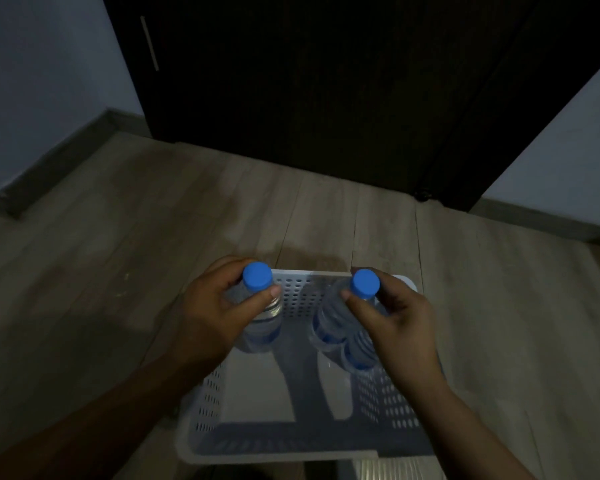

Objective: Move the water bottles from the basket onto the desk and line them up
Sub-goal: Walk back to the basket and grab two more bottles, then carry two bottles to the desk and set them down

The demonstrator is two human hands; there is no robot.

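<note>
**Step in hand:** extraction from the basket [291, 448], which stands on the floor [118, 271] before a dark door [309, 81].

**Grip, left hand [215, 313]:** clamped round the neck of the left bottle [262, 327], just under its blue cap, at the basket's far-left corner.

**Grip, right hand [399, 323]:** thumb and fingers pinch the neck of the right bottle [328, 320] near the far-right corner.

Both bottles are roughly upright. It cannot be told whether their bases are clear of the basket bottom.

A third bottle [359, 355] appears to sit by the right wall, partly hidden under the right hand.

**Assessment:** early stage, with nothing yet placed and no table in view.

**Next move calls for:** a straight lift clear of the rim, then carrying both bottles to the table and standing them side by side.
</note>
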